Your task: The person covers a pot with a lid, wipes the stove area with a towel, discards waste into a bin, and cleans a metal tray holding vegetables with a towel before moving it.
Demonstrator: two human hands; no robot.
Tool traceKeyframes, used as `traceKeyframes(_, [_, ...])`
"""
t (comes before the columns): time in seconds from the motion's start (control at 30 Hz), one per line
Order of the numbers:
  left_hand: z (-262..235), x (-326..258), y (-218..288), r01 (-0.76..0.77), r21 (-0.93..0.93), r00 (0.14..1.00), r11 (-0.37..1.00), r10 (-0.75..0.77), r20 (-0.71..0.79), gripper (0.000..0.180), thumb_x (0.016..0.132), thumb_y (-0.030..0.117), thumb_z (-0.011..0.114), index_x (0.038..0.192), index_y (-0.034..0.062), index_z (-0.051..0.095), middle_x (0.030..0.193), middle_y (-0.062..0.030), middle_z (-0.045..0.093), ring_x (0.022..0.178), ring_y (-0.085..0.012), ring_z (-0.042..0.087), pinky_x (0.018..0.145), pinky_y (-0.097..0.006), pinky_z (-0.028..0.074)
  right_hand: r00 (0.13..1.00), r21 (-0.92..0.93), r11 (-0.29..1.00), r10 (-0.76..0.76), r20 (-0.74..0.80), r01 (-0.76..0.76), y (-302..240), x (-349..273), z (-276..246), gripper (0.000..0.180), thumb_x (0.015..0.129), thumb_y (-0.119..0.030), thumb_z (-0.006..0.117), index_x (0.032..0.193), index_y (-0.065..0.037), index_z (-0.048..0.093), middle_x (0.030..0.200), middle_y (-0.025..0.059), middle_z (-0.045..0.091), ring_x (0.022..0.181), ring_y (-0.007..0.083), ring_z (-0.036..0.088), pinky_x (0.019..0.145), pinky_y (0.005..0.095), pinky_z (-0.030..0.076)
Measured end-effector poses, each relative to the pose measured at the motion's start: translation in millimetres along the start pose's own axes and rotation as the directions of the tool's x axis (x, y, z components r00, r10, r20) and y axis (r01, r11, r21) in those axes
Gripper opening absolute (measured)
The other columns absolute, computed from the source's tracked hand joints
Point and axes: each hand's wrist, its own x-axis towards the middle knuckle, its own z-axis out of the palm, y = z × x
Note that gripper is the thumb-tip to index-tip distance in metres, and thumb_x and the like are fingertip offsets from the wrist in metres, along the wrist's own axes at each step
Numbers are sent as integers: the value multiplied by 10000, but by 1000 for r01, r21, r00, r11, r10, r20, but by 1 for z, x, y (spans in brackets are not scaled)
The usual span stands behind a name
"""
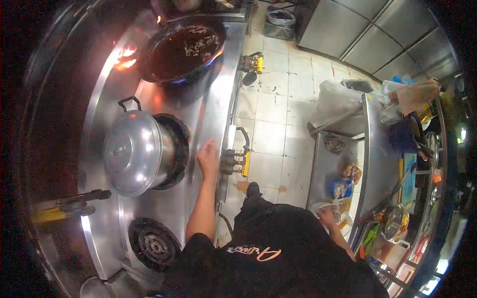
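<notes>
My left hand [207, 153] is over the steel front edge of the stove, to the right of a large lidded metal pot [131, 151]. Its fingers are curled in, with nothing visible in them. Down on the right, my right hand [328, 217] is beside the lower shelf, close to a whitish plastic bag [322, 206]. That hand is small and blurred, and whether it touches the bag is unclear. The pot stands on a black burner ring, its domed lid on. Farther along the stove, a wide black wok [184, 52] holds dark liquid, and flames show around its rim.
A bare black burner [155, 243] lies nearest me on the stove. Yellow-handled gas valves [246, 164] stick out from the stove front over the tiled floor [271, 134]. A steel table [380, 144] with bags and bowls runs along the right. A lined bin [279, 22] stands at the far end.
</notes>
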Motion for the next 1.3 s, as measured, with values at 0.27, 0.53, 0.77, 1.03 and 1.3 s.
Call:
traceKeyframes(0.27, [-46,-32,76,384,-471,912,794,-245,330,207,790,47,534,981,-19,581,797,-29,586,471,-24,352,438,-171,273,970,83,976,187,154,-201,-20,90,-11,391,758,-358,528,921,-13,614,760,156,625,710,246,614,680,354,466])
traceKeyframes(0.53, [-130,-117,111,149,-709,985,689,-168,43,219,765,35,552,969,-40,572,816,-90,585,455,-43,359,443,-211,298,887,-69,997,58,458,-30,-97,217,-76,268,748,-236,547,837,13,587,710,127,597,558,233,584,528,336,481])
traceKeyframes(0.77, [-111,-272,165,-245,-678,908,693,-82,-412,219,739,98,591,921,-24,590,447,0,407,353,-64,274,404,-236,215,650,-188,778,-336,682,599,-140,396,-92,208,723,-259,529,691,-58,568,670,116,593,541,279,582,486,382,458])
traceKeyframes(1.03, [-52,-393,172,169,-523,439,835,-539,-719,178,774,77,570,908,-32,610,702,-27,568,520,-67,419,467,-232,335,488,-75,925,-127,864,373,-220,386,-55,191,773,-185,554,917,-60,559,654,65,560,481,145,545,365,255,427])
traceKeyframes(1.3, [3,-558,138,868,-194,-102,457,-219,-970,201,740,176,523,866,75,641,622,-163,573,561,-286,556,577,-365,450,300,-231,571,-29,954,788,-259,259,36,245,757,-253,570,892,-48,574,701,69,583,509,149,555,422,279,454])
